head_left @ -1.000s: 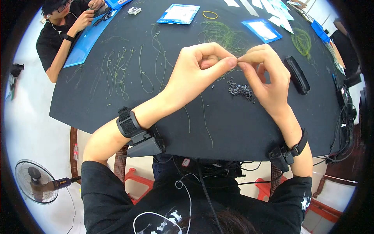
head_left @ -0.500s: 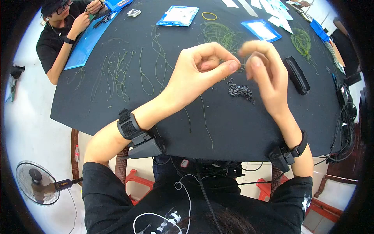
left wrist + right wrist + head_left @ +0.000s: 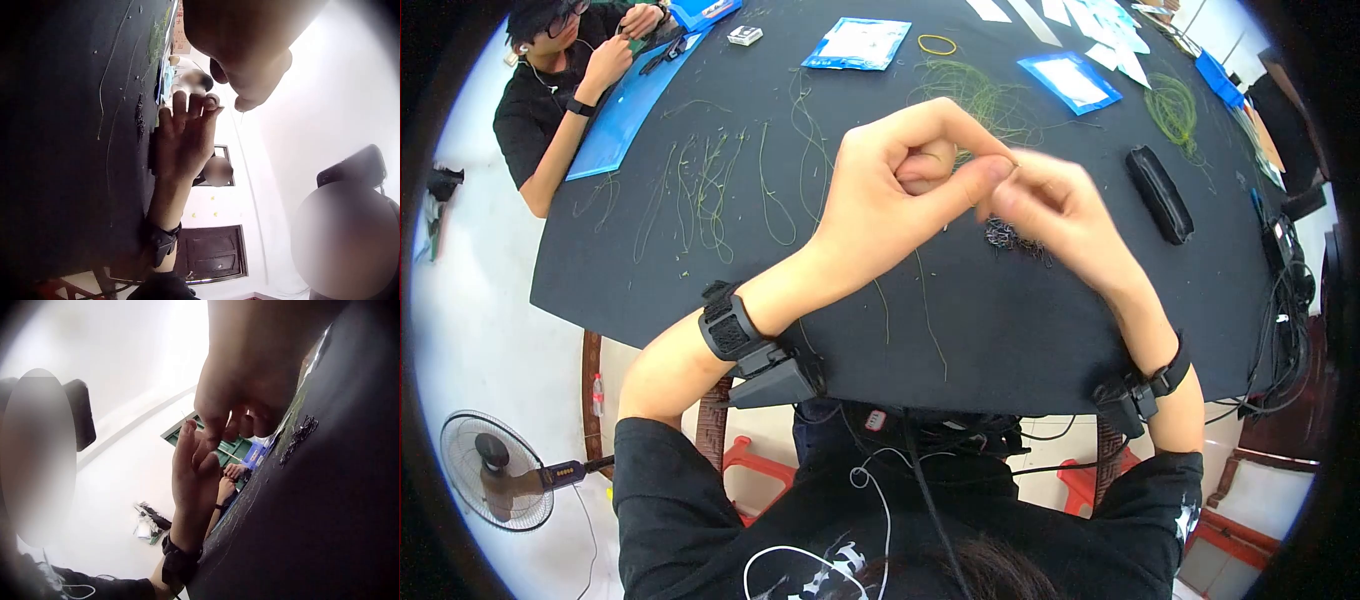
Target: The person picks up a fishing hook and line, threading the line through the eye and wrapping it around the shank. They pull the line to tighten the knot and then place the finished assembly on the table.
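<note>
Left grip (image 3: 890,190): thumb and forefinger pinched together, with a thin piece (image 3: 242,117) showing at the fingertips; too fine for us to tell line from metal. Right grip (image 3: 1060,205): fingers curled and blurred, right by the left fingertips; we cannot tell whether it holds anything. Both are raised above the worktop (image 3: 1020,340).

Beyond the grips lies a green tangle (image 3: 975,90); just under the right grip and partly hidden by it, a dark heap (image 3: 1005,236). Loose strands (image 3: 712,200) lie to the left of the left grip.

Our judgement: the step in hand is fine fingertip work on the thin piece. We would keep the left pinch steady as the anchor and let the right fingers do the small moves, with light, even tension. Main risks: the piece slipping or twisting in the pinch, or a trailing end snagging on the heap below.
</note>
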{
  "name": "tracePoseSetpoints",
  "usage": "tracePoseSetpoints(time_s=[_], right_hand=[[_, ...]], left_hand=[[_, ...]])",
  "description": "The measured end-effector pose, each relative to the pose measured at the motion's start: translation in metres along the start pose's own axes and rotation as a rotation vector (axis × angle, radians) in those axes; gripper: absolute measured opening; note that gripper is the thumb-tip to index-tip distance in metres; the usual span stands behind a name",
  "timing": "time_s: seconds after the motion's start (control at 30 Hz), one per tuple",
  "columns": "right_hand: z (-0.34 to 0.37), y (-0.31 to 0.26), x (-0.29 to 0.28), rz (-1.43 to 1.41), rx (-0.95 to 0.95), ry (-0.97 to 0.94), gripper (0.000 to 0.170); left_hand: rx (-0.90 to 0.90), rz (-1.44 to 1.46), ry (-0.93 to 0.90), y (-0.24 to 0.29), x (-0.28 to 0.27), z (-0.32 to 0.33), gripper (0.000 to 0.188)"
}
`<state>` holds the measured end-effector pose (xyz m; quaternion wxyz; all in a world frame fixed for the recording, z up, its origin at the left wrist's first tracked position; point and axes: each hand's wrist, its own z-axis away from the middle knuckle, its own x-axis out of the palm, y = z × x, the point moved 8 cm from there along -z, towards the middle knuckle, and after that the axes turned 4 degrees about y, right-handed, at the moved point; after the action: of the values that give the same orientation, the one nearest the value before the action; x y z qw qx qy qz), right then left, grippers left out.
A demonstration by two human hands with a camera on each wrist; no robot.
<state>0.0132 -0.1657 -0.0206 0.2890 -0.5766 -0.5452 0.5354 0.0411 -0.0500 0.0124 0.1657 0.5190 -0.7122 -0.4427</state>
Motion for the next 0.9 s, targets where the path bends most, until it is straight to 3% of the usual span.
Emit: tracePoseSetpoints(time_s=[0.07,0.13,0.2,0.23,0.33,0.47,0.77,0.9], right_hand=[[0.0,0.007,-0.022,-0.237,0.138,0.12,0.026],[-0.003,0.006,-0.044,-0.336,0.04,0.251,0.027],[-0.004,0.013,-0.059,-0.643,-0.051,0.314,0.026],[-0.005,0.01,-0.061,-0.757,-0.048,0.215,0.021],[-0.005,0.015,-0.073,-0.952,-0.072,0.182,0.023],[-0.004,0.022,-0.08,-0.979,-0.061,0.25,0.026],[0.005,0.045,-0.127,-1.0,-0.044,0.651,0.03],[0.006,0.067,-0.153,-1.02,-0.061,0.684,0.032]], left_hand=[[0.017,-0.037,0.013,0.0,-0.002,0.0,0.007],[-0.006,-0.051,0.009,-0.001,0.0,0.0,0.007],[0.003,-0.067,-0.001,0.0,0.0,0.0,0.006],[0.013,-0.083,-0.012,0.0,0.0,0.001,0.006],[0.02,-0.091,-0.02,-0.001,0.0,0.0,0.005],[0.006,-0.065,-0.009,-0.003,0.001,0.0,0.005],[-0.022,-0.095,-0.031,-0.005,0.002,-0.001,0.005],[-0.062,-0.079,-0.059,-0.01,0.003,0.001,0.005]])
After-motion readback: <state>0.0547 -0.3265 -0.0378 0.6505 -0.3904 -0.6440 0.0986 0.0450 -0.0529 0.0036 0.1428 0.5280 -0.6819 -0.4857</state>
